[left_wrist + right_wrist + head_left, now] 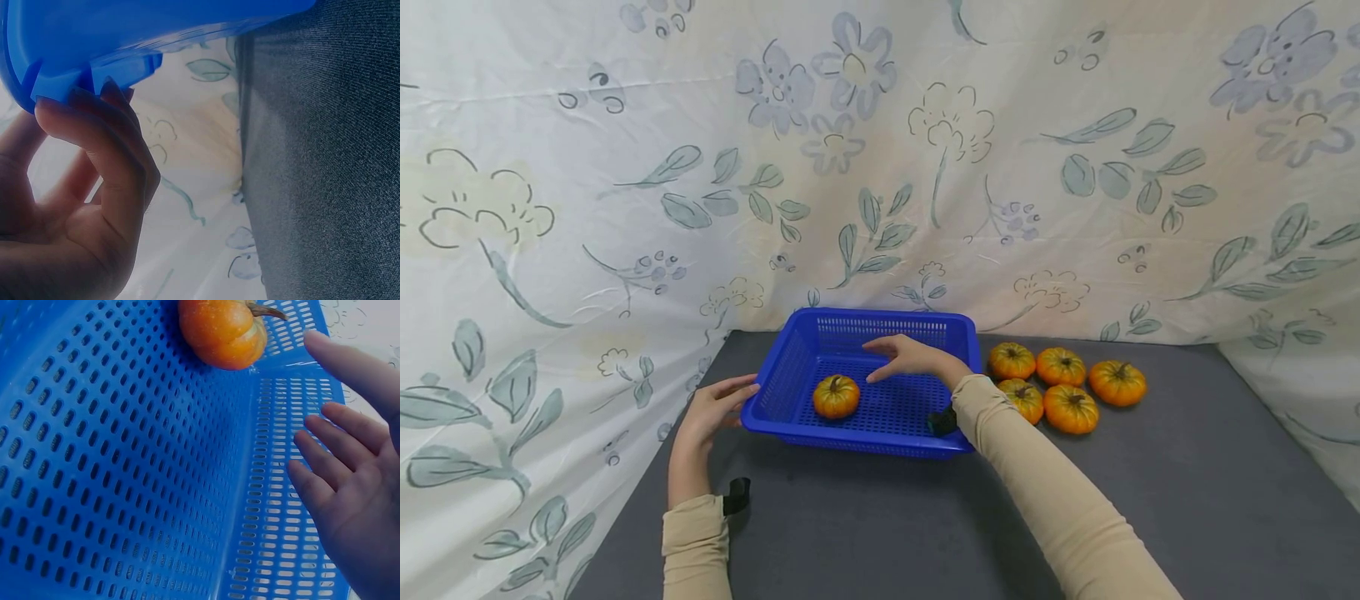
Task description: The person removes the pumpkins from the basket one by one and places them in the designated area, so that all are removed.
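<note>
A blue plastic basket [865,433] with slotted walls stands on the dark table, and one small orange pumpkin [836,397] sits inside it, left of centre. My left hand [715,408] grips the basket's left rim; in the left wrist view its bent fingers [119,156] reach under the rim's edge. My right hand [913,357] hovers over the inside of the basket, fingers spread and holding nothing. In the right wrist view the pumpkin [222,331], with its brown stem, lies apart from the right hand's fingertips [300,437].
Several more small orange pumpkins [1062,367] lie grouped on the table to the right of the basket, beside the right forearm. A floral cloth [880,150] hangs behind the table and along its sides. The dark table [865,525] extends in front of the basket.
</note>
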Demonstrator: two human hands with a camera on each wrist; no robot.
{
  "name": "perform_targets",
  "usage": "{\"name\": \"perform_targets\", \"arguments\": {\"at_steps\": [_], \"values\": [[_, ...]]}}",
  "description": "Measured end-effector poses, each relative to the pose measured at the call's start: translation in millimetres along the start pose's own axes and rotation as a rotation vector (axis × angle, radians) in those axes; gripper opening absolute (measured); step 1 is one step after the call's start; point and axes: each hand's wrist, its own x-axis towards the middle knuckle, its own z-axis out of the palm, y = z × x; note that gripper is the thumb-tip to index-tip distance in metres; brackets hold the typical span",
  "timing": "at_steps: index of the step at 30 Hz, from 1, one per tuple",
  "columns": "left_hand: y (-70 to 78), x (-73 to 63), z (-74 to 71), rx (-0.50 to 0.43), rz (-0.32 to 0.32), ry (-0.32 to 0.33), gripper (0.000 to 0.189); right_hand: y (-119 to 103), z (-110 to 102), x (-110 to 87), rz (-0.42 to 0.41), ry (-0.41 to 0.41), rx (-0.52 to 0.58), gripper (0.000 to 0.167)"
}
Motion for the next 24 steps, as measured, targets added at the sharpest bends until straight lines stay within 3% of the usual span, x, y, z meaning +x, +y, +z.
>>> {"name": "perform_targets", "arguments": {"at_steps": [24], "values": [[-0.3,1.0,-0.8,-0.011,-0.006,-0.008,0.06,1.7,32.6,31.0,0.01,-0.166,-0.071,0.067]]}}
